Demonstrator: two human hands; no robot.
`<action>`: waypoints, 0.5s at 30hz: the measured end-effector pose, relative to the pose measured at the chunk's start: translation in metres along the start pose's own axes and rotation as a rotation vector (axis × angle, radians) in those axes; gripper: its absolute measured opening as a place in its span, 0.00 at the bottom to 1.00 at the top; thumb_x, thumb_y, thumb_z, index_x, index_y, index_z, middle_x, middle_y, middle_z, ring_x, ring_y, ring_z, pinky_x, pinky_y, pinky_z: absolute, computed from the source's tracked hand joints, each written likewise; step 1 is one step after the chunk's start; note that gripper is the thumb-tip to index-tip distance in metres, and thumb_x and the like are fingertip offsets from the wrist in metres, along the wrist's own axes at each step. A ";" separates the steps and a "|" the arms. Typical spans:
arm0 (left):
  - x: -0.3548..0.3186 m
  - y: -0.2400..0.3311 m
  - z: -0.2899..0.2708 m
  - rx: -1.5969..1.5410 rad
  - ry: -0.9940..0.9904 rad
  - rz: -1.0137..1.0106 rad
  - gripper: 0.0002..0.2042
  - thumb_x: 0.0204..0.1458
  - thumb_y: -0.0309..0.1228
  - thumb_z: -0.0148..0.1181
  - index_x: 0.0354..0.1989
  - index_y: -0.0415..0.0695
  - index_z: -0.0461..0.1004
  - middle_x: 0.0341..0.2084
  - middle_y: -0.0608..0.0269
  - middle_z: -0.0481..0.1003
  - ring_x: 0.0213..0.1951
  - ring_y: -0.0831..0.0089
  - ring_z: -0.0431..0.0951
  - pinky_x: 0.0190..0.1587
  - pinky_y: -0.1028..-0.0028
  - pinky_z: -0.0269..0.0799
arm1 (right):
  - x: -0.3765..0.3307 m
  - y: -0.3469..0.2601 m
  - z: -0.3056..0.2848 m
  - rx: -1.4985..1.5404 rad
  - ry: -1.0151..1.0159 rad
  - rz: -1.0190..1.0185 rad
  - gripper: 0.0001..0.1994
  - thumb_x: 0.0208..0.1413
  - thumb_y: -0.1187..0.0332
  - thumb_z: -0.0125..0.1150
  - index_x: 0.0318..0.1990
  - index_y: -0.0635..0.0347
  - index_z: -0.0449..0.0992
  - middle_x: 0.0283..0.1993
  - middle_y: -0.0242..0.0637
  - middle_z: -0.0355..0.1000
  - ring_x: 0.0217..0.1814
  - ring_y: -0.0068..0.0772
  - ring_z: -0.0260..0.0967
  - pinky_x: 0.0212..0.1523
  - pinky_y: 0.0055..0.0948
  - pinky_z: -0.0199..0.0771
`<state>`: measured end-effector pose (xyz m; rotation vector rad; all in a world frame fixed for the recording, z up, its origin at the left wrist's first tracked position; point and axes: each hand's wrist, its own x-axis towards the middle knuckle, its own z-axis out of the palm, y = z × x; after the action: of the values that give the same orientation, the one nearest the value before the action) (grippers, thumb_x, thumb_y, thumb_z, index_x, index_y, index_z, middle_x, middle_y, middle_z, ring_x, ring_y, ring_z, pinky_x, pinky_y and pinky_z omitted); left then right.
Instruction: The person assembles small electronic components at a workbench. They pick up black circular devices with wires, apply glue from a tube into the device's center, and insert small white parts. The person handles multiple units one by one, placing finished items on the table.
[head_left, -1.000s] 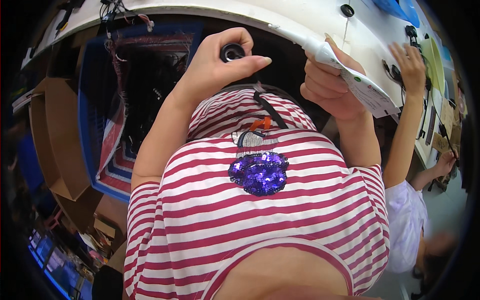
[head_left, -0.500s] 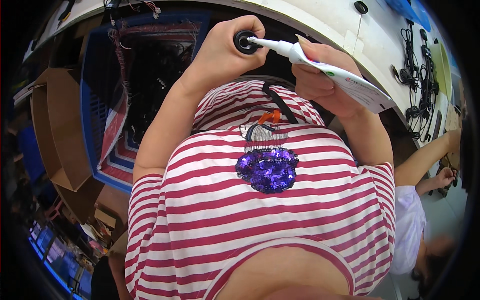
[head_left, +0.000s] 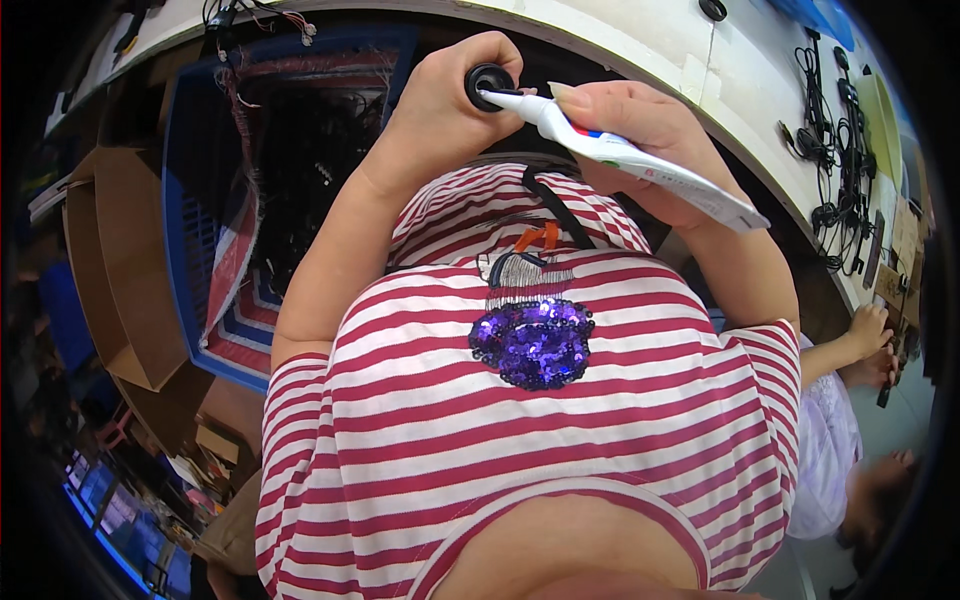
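My left hand (head_left: pixel 447 92) is closed around a black cylindrical part (head_left: pixel 472 88), whose round, hollow end faces to the right. In my right hand (head_left: pixel 650 135) is a white squeeze tube (head_left: pixel 640 158) with a long narrow nozzle, gripped between thumb and fingers. The nozzle tip reaches into the rim of the black part's opening; whether it touches the inside I cannot tell. Both hands are held in front of the table edge, above my lap. The rest of the black part is hidden in my left fist.
A blue crate (head_left: pixel 178 215) with a striped liner and dark contents stands at left, beside a cardboard box (head_left: pixel 130 270). On the white table (head_left: pixel 640 30) lie a black ring (head_left: pixel 713 10) and black cables (head_left: pixel 850 150). Another person's hand (head_left: pixel 868 332) is at the right.
The tube has tilted and its nozzle has shifted down and left along the black part's opening. My left hand has barely moved. The other person's arm has moved lower at the right.
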<state>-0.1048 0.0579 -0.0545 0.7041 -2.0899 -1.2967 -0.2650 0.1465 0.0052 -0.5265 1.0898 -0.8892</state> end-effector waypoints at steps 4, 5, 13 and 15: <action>0.000 -0.001 0.003 -0.018 0.030 0.041 0.09 0.36 0.24 0.62 0.25 0.41 0.67 0.15 0.62 0.64 0.18 0.75 0.61 0.23 0.78 0.60 | 0.003 -0.003 -0.010 0.023 -0.114 -0.009 0.13 0.53 0.60 0.56 0.30 0.62 0.76 0.17 0.24 0.64 0.14 0.09 0.53 0.12 0.11 0.47; 0.000 -0.001 0.003 -0.023 0.036 0.044 0.10 0.36 0.25 0.63 0.26 0.41 0.67 0.15 0.62 0.64 0.18 0.75 0.62 0.23 0.77 0.60 | 0.005 -0.001 -0.013 0.035 -0.142 0.009 0.13 0.53 0.60 0.56 0.30 0.62 0.76 0.17 0.24 0.64 0.13 0.09 0.53 0.12 0.11 0.47; 0.014 -0.003 0.000 -0.111 0.033 -0.006 0.12 0.36 0.24 0.64 0.24 0.41 0.65 0.15 0.66 0.64 0.20 0.81 0.61 0.23 0.79 0.59 | 0.008 -0.008 -0.020 -0.150 -0.165 -0.054 0.12 0.53 0.62 0.55 0.31 0.62 0.76 0.24 0.26 0.69 0.24 0.11 0.61 0.25 0.14 0.61; 0.017 0.005 -0.003 -0.237 0.073 -0.165 0.13 0.37 0.25 0.66 0.22 0.42 0.63 0.15 0.71 0.62 0.21 0.86 0.60 0.23 0.83 0.57 | 0.001 -0.020 -0.019 -0.060 -0.245 -0.120 0.12 0.54 0.62 0.54 0.32 0.63 0.76 0.25 0.24 0.69 0.25 0.10 0.60 0.26 0.14 0.61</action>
<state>-0.1152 0.0459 -0.0450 0.8175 -1.8128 -1.5544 -0.2895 0.1356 0.0117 -0.7375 0.8705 -0.8728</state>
